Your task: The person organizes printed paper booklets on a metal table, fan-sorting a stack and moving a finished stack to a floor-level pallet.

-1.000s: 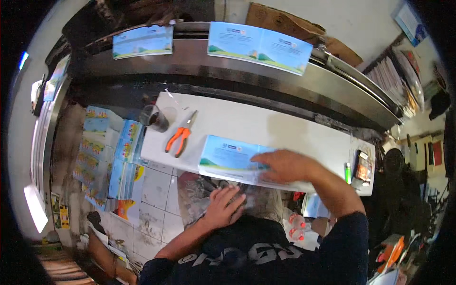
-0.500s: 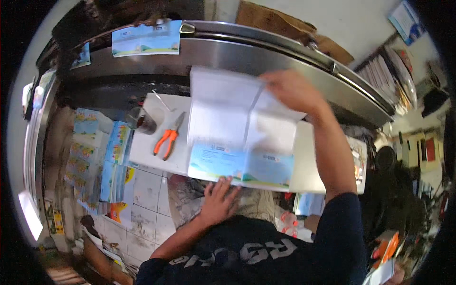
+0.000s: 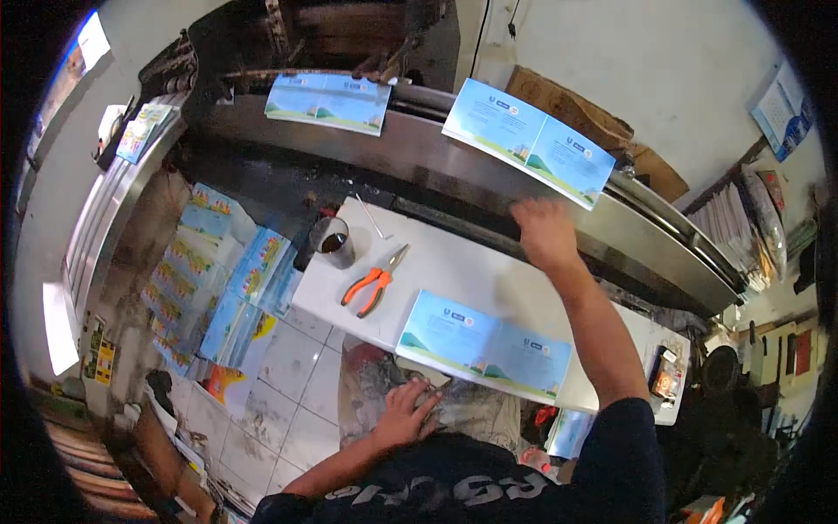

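Observation:
A stack of light blue printed covers [image 3: 524,354] with green hills along the bottom lies on the white tabletop near its front edge. My left hand [image 3: 410,412] rests just below that edge, by my lap, with its fingers apart and nothing in them. Over the metal rail at the back, another blue printed cover [image 3: 528,144] is draped opened out. My right hand [image 3: 546,234] hangs in front of the rail, a little below this cover and apart from it. Motion smears its fingers, and I see nothing held in them.
Orange-handled pliers [image 3: 375,279], a thin metal tool [image 3: 374,217] and a glass of dark liquid [image 3: 336,244] stand on the white table [image 3: 349,301]. Another cover [image 3: 327,103] hangs farther left on the rail [image 3: 419,131]. Printed stacks [image 3: 205,279] fill the left side.
The sheet my right hand was lifting off the table now lies over the rail, and the hand has come away from it. The view has shifted; my left hand is off the stack's edge.

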The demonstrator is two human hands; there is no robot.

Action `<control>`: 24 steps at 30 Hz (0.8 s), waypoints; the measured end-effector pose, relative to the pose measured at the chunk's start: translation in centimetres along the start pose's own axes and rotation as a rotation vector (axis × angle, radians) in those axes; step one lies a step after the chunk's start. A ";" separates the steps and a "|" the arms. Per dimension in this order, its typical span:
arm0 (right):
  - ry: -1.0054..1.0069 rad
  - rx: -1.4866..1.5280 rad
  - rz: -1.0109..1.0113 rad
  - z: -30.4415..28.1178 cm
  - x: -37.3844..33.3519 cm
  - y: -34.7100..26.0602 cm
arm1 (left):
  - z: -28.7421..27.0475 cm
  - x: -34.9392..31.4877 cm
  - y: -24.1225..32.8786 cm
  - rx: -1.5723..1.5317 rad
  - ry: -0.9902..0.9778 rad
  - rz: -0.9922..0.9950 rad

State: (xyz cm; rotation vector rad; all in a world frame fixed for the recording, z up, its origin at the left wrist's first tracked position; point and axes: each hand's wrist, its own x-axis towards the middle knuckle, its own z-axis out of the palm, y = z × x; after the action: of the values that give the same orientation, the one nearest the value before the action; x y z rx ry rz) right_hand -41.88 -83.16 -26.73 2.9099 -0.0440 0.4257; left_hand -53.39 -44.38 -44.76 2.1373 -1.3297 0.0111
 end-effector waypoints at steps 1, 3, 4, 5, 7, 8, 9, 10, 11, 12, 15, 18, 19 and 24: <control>0.036 0.098 -0.029 0.7 -2.4 -1.4 | 0.1 -0.3 0.1 -0.008 -0.008 -0.014; -0.417 0.291 0.069 -1.8 -6.4 -6.7 | 0.2 -0.5 -0.3 -0.003 0.047 -0.022; -0.440 0.366 -0.048 -3.8 -9.5 -8.0 | 0.3 -0.3 -0.2 -0.024 0.034 -0.021; -0.523 0.262 -0.077 -4.5 -12.5 -9.9 | 0.2 0.0 -0.2 -0.033 0.056 0.014; -0.520 0.196 -0.111 -4.5 -15.9 -11.5 | -0.5 0.5 0.0 -0.024 0.044 0.044; -0.504 0.124 -0.170 -4.6 -17.1 -12.3 | -0.5 0.5 0.2 -0.038 0.015 0.043; -0.511 0.217 -0.143 -4.5 -17.0 -12.0 | -0.5 0.5 0.3 -0.028 0.054 0.071; -0.519 0.226 -0.128 -4.2 -16.5 -11.2 | -0.5 0.8 0.1 -0.011 0.107 0.107; -0.586 0.407 -0.123 -4.1 -16.3 -10.0 | -0.4 0.9 0.3 -0.005 0.107 0.136; -0.640 0.606 -0.122 -3.6 -16.2 -8.7 | -0.6 1.3 0.7 -0.003 0.081 0.144; -0.828 0.873 -0.096 -5.9 -10.9 -4.8 | -0.8 4.2 2.4 0.050 0.073 0.161; -0.689 0.506 -0.030 -6.5 -6.0 -1.9 | 0.1 6.0 3.0 0.152 -0.014 0.065; -0.636 0.396 0.017 -4.8 -5.6 -0.7 | 0.5 6.1 3.1 0.146 -0.001 0.065; -0.627 0.502 0.114 0.1 -5.5 2.0 | 1.3 6.3 3.2 0.155 0.045 0.083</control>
State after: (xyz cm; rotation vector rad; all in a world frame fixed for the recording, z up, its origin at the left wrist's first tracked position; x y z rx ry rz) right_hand -47.19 -85.12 -27.99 3.4129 -0.2233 -0.5568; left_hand -53.24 -51.14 -42.28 2.1942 -1.4307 0.2013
